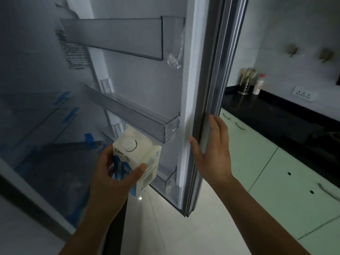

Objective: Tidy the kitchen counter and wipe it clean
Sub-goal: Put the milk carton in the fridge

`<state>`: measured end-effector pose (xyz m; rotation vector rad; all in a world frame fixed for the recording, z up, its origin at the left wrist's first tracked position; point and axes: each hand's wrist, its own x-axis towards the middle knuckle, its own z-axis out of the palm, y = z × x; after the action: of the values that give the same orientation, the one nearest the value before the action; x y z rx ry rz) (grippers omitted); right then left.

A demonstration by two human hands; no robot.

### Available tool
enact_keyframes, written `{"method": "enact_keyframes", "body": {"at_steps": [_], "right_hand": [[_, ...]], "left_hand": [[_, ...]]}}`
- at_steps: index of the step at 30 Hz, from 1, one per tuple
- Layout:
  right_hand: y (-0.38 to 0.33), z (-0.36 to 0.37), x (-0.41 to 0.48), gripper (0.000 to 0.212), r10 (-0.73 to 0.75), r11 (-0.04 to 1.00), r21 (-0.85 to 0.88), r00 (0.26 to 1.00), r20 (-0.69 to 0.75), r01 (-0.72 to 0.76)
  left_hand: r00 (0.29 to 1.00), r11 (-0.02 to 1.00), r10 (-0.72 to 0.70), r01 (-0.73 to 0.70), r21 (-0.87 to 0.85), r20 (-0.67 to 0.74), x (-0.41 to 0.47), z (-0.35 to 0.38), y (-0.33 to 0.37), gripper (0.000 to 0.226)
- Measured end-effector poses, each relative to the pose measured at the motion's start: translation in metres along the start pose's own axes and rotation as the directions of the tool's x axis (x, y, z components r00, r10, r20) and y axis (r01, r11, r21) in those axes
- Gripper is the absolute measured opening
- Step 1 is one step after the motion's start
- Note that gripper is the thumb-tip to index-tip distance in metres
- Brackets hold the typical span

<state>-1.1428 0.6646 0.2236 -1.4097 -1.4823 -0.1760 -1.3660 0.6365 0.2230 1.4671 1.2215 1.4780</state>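
My left hand (110, 173) grips a white and blue milk carton (137, 153) with a round white cap, held in front of the lower shelves of the open fridge door (191, 89). My right hand (213, 151) wraps the door's outer edge, thumb on the inner white face and fingers on the grey seal. The black kitchen counter (272, 115) lies to the right, beyond the door.
Clear door shelves (117, 35) are bare. The fridge interior (36, 126) on the left has glass shelves with blue tape. On the counter stand a utensil holder (245, 83) and a white bottle with a red cap (258, 85). Green cabinets (276, 172) sit below.
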Motion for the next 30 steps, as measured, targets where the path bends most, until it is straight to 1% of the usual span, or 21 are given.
{"method": "enact_keyframes", "body": {"at_steps": [2, 4, 7, 9, 11, 13, 18, 20, 22, 25, 27, 30], "right_hand": [[-0.001, -0.001, 0.012, 0.057, -0.100, 0.995, 0.002, 0.995, 0.011, 0.100], [-0.003, 0.002, 0.027, 0.049, -0.196, 0.980, 0.050, 0.980, 0.037, 0.194], [-0.007, 0.016, 0.049, 0.042, -0.282, 0.954, 0.151, 0.944, 0.170, 0.258], [-0.005, 0.029, 0.063, 0.040, -0.311, 0.949, 0.137, 0.914, 0.260, 0.284], [0.003, 0.042, 0.076, 0.035, -0.308, 0.950, 0.045, 0.900, 0.308, 0.309], [0.015, 0.049, 0.087, 0.030, -0.298, 0.948, -0.012, 0.904, 0.307, 0.317], [0.057, 0.054, 0.114, 0.029, -0.336, 0.938, 0.005, 0.905, 0.260, 0.347], [0.073, 0.054, 0.127, 0.029, -0.334, 0.939, 0.014, 0.904, 0.268, 0.343], [0.084, 0.053, 0.141, 0.030, -0.308, 0.946, -0.002, 0.904, 0.298, 0.323], [0.089, 0.059, 0.159, 0.035, -0.244, 0.946, -0.119, 0.905, 0.347, 0.301], [0.086, 0.068, 0.171, 0.037, -0.204, 0.935, -0.202, 0.906, 0.371, 0.293], [0.082, 0.090, 0.185, 0.040, -0.172, 0.922, -0.256, 0.900, 0.400, 0.290]], "left_hand": [[1.000, 1.000, 0.002, -0.002, -0.005, -0.025, 0.005, 0.011, 0.000, 0.061], [0.998, 1.000, 0.016, -0.016, 0.002, -0.056, 0.009, 0.020, 0.001, 0.055], [0.994, 0.999, 0.034, -0.030, 0.036, -0.101, 0.021, 0.027, -0.002, 0.059], [0.992, 0.997, 0.047, -0.039, 0.066, -0.121, 0.031, 0.030, -0.003, 0.063], [0.989, 0.997, 0.055, -0.047, 0.059, -0.139, 0.043, 0.032, -0.004, 0.058], [0.990, 0.998, 0.051, -0.046, 0.039, -0.128, 0.056, 0.037, -0.006, 0.056], [0.995, 0.999, 0.020, -0.022, -0.028, -0.097, 0.090, 0.060, -0.027, 0.058], [0.996, 0.998, 0.002, -0.007, -0.058, -0.093, 0.107, 0.070, -0.036, 0.060], [0.996, 0.996, -0.006, -0.002, -0.093, -0.092, 0.126, 0.080, -0.042, 0.062], [0.996, 0.994, 0.004, -0.013, -0.109, -0.085, 0.152, 0.090, -0.048, 0.071], [0.997, 0.995, 0.033, -0.040, -0.088, -0.072, 0.169, 0.092, -0.051, 0.068], [0.995, 0.994, 0.085, -0.089, -0.067, -0.049, 0.192, 0.093, -0.054, 0.062]]}}
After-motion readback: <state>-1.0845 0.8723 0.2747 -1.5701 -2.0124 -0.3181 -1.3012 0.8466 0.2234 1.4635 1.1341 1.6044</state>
